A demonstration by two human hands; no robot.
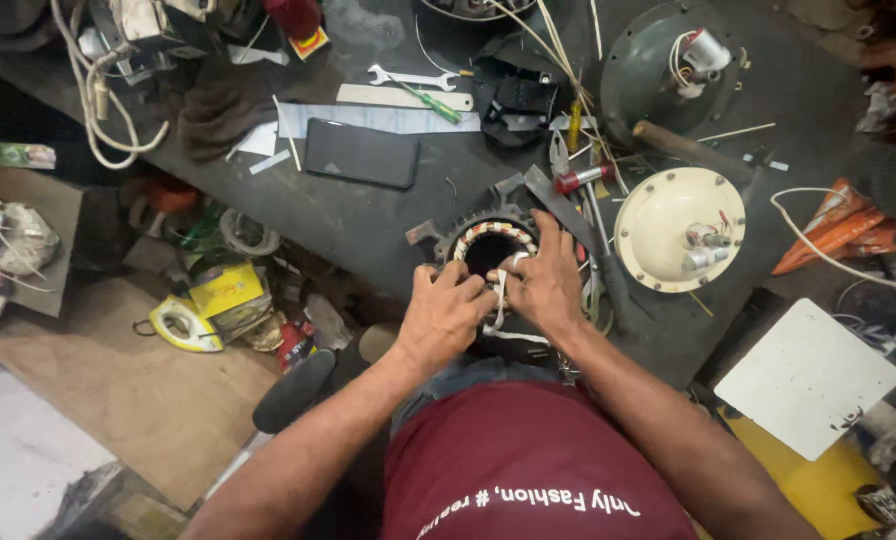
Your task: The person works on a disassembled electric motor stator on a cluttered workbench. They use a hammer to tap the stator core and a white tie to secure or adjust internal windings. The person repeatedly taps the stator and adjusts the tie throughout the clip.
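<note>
A round motor stator (491, 240) with copper windings and white and red wrapping rests at the near edge of a dark workbench (368, 215). My left hand (445, 313) grips its near left rim. My right hand (543, 283) holds the near right side, fingers pinching a strip of white tape (500, 298) that hangs down from the winding. Both hands touch over the stator's front edge.
A cream round fan cover (680, 229) lies to the right, a dark green one (668, 70) behind it. A black phone (361, 152), a spanner (413, 77), a green screwdriver (430, 103) and a red-handled tool (583, 178) lie behind. Clutter covers the floor at left; a white board (806, 378) sits at right.
</note>
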